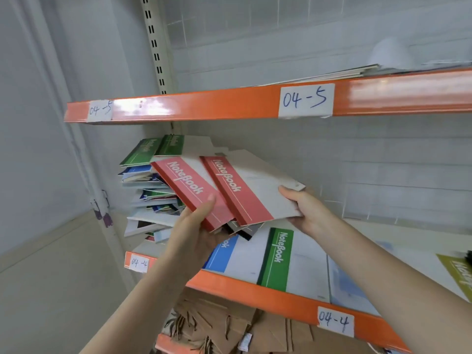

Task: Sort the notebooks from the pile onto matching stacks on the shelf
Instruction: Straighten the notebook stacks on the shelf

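Orange-edged shelf (255, 295) bearing a mixed notebook pile (150, 198) at its left end and green (277, 259) and blue (222, 256) notebooks along its front edge. Above these, left hand (194, 231) grips one red notebook (189, 190); right hand (304, 210), fingers curled, grips another (245, 192).

A stockroom: orange-edged metal shelving (229, 103) with handwritten bin labels (306, 100) and piled notebooks (153, 190).

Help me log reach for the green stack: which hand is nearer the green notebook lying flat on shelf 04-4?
Right. The right hand holds a red notebook just above the green notebook; the left hand grips another farther left, over the blue one.
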A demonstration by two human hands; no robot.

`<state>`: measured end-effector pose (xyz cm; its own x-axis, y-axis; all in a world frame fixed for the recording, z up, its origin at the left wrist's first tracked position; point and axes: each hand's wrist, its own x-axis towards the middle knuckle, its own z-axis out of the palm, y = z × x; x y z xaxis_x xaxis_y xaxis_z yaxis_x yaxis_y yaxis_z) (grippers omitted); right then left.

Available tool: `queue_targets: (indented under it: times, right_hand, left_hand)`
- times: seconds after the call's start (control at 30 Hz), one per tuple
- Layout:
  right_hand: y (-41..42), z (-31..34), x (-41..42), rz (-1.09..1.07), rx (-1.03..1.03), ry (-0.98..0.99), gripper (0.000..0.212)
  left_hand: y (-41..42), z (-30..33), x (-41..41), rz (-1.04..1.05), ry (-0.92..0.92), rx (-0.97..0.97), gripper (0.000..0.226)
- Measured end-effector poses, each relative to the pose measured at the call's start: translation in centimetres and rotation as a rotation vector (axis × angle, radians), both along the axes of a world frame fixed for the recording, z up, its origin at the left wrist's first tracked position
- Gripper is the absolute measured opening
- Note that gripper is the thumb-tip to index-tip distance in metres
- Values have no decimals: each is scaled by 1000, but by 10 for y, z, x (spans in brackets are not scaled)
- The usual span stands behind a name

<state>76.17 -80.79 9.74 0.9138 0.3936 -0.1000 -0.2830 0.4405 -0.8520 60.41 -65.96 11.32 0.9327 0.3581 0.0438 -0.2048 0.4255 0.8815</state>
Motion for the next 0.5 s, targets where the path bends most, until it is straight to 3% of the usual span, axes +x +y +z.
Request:
queue_targets:
  times: [0.2,0.5]
  right_hand:
    - [-85,-17,-7,-152,-49,-125,35]
    - [-229,-45,-31,-413,-245,-154,60]
  left_hand:
    - [-58,-22,24,-108,64,18,27]
    - [-186,-71,59,-375,103,-26,45]
